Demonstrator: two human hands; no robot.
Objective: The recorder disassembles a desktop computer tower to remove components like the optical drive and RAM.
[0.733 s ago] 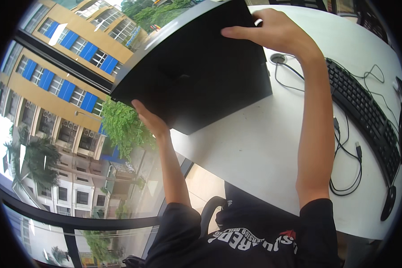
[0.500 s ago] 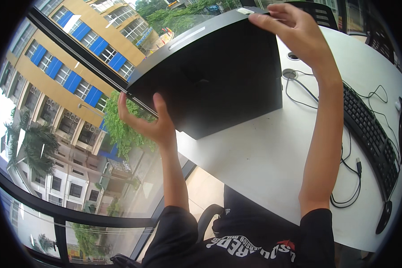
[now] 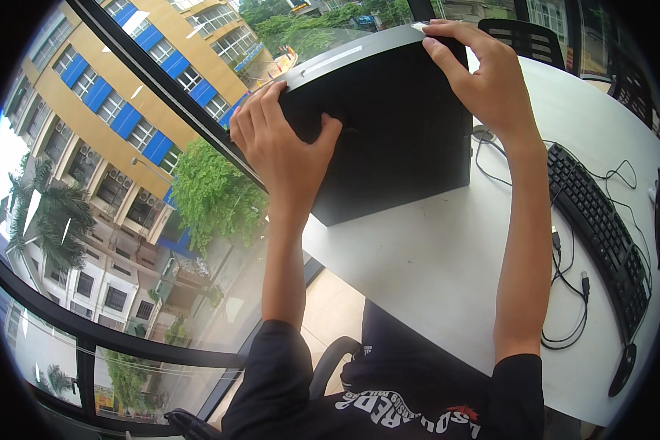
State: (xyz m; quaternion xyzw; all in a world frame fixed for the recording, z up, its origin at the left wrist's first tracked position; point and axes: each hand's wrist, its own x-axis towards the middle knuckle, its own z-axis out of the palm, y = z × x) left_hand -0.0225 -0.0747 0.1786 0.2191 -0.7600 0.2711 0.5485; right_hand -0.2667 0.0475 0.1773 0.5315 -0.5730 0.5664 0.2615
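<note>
A black computer case (image 3: 396,139) stands upright on the white table, its wide flat side towards me and its grey top edge facing up. The fingers of my left hand (image 3: 282,147) curl over the case's left upper edge, and the thumb lies against the flat side. At the upper right corner my right hand (image 3: 491,88) grips the case, fingers over the top and thumb on the side. A small pale piece (image 3: 420,26) shows beside the right fingertips; what it is I cannot tell. The back of the case is hidden.
On the white table (image 3: 425,257) to the right lie a black keyboard (image 3: 601,227), a black mouse (image 3: 623,369) and loose black cables (image 3: 583,308). A large window (image 3: 198,293) runs along the left. Black chairs (image 3: 524,40) stand beyond the table.
My left hand has moved up and right from beside the case's left end onto its upper edge. My right hand stays at the upper right corner. The case sits slightly further right in view.
</note>
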